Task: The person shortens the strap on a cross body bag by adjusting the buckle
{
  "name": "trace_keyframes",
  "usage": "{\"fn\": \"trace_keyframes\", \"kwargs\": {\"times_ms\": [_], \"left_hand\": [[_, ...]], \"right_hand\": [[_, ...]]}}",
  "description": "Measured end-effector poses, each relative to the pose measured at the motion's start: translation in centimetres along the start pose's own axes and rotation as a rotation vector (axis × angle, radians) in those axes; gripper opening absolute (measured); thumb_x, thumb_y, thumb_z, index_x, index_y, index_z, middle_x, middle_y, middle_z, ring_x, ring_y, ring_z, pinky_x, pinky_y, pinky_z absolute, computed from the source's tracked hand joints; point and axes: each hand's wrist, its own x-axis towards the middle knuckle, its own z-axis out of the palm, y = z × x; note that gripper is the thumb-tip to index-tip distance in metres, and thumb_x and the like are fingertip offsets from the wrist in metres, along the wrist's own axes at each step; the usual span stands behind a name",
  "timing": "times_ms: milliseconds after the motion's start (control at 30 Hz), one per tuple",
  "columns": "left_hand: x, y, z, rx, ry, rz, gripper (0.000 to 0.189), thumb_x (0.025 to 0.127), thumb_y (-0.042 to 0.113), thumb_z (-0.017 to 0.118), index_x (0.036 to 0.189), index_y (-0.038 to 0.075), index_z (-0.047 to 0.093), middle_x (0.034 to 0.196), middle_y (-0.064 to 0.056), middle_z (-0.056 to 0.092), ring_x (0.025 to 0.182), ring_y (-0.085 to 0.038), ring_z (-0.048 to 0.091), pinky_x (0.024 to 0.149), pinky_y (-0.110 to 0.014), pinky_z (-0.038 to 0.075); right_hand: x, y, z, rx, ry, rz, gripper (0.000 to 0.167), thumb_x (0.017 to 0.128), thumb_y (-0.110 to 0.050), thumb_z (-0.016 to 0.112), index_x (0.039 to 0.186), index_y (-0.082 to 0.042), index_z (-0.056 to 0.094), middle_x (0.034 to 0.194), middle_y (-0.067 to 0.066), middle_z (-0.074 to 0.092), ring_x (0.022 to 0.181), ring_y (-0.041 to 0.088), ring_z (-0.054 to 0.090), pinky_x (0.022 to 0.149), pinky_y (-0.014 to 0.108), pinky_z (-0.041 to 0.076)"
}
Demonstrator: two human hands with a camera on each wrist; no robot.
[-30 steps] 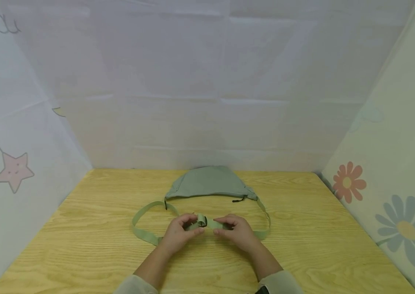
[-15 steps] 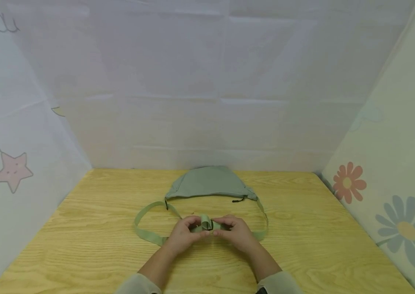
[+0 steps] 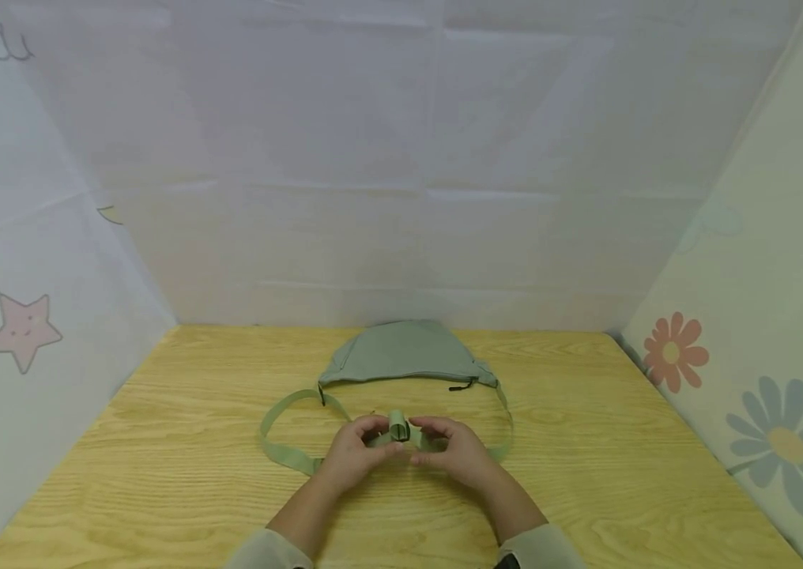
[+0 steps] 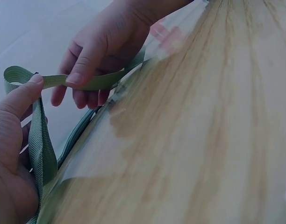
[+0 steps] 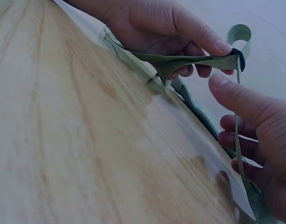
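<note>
A grey-green waist bag [image 3: 405, 352] lies near the back of the wooden table, its light green strap [image 3: 276, 452] looping forward to both hands. My left hand [image 3: 348, 454] pinches the strap beside a dark buckle [image 5: 239, 59], thumb on top. Above the buckle the webbing stands up in a small loop [image 5: 239, 33]. Just to the right, my right hand [image 3: 469, 454] has its fingers curled loosely round the strap, thumb and index somewhat apart. In the left wrist view, the right thumb [image 4: 77, 74] lies over the webbing.
The wooden table [image 3: 181, 490] runs up to a pale cloth backdrop [image 3: 401, 197] at the back and sides. A black zipper pull [image 3: 460, 388] hangs from the bag's front edge. The strap's left side curves out across the table.
Both hands drew closer together over the buckle, the left moving right. The webbing loop now stands taller. Over the last half second the right thumb and index have spread apart.
</note>
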Motion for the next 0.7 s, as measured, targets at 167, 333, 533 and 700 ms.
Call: {"fn": "trace_keyframes", "kwargs": {"times_ms": [167,333,533,700], "left_hand": [[-0.1,0.1,-0.1,-0.027,0.017,-0.008,0.027,0.082,0.015,0.080,0.104,0.003,0.071,0.103,-0.013,0.071,0.097,-0.018,0.060,0.083,-0.024,0.047],[-0.1,0.2,-0.1,-0.041,0.027,-0.048,0.027,0.081,0.017,0.080,0.104,0.004,0.071,0.104,-0.011,0.070,0.099,-0.023,0.058,0.081,-0.023,0.045],[-0.1,0.2,-0.1,-0.039,0.038,-0.037,0.029,0.082,0.017,0.080,0.105,0.003,0.071,0.103,-0.012,0.070,0.097,-0.023,0.059,0.081,-0.023,0.046],[0.0,0.1,-0.2,-0.028,0.041,-0.027,0.029,0.082,0.017,0.080,0.105,0.003,0.071,0.101,-0.012,0.071,0.093,-0.015,0.059,0.081,-0.023,0.046]], "right_hand": [[-0.1,0.0,-0.5,-0.084,0.001,0.008,0.049,0.080,-0.033,0.081,0.123,-0.013,0.067,0.117,0.004,0.068,0.109,0.023,0.060,0.092,0.044,0.049],[-0.2,0.0,-1.0,-0.054,-0.017,0.017,0.043,0.082,-0.033,0.079,0.117,-0.009,0.069,0.115,0.006,0.069,0.108,0.024,0.062,0.094,0.047,0.050],[-0.3,0.2,-1.1,-0.023,-0.019,0.020,0.042,0.084,-0.032,0.077,0.117,-0.006,0.069,0.118,0.010,0.069,0.110,0.026,0.062,0.094,0.047,0.051],[-0.2,0.2,-1.0,0.005,0.010,0.032,0.041,0.084,-0.032,0.078,0.117,-0.009,0.070,0.123,0.010,0.067,0.110,0.024,0.062,0.092,0.040,0.052]]}}
